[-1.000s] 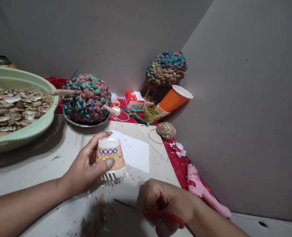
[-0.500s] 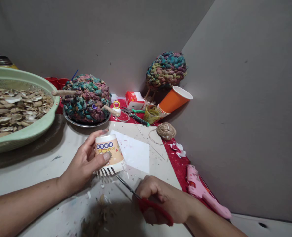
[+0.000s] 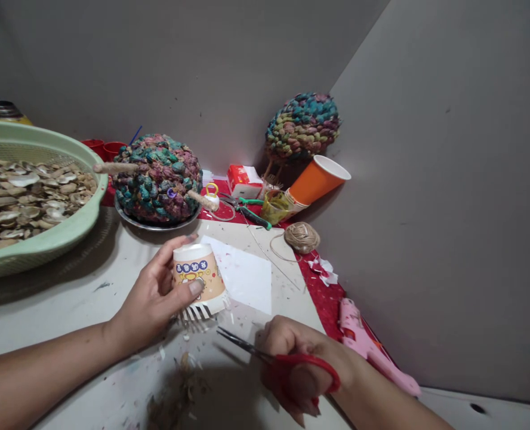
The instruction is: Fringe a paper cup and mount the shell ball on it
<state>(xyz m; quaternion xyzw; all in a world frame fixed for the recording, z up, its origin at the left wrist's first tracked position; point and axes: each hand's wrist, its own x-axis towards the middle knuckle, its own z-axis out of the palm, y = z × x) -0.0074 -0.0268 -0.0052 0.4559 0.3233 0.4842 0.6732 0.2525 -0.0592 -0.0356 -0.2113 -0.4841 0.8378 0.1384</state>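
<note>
My left hand [image 3: 160, 295] is closed round a paper cup [image 3: 206, 280] held upside down, with the thumb across its printed side. The cup's lower rim is cut into a fringe of narrow strips, some bent outward. In my right hand [image 3: 296, 358] is a pair of scissors [image 3: 247, 345] with red handles, my fingers through the loops. Its slim blades point left toward the fringe, slightly parted and apart from the cup. A white sheet of paper [image 3: 249, 278] lies on the table behind the cup.
At left stands a green basket [image 3: 83, 224] of nut shells. Behind are a colourful shell-covered ball [image 3: 157, 179] on a metal dish and a similar ball [image 3: 303, 128]. Pliers [image 3: 253, 216], an orange cup [image 3: 316, 182], twine [image 3: 301, 237] and a pink glue gun [image 3: 372, 349] lie right.
The scissors have drawn back from the cup's fringe, moving right and slightly down with my right hand. My left hand and the cup have hardly moved.
</note>
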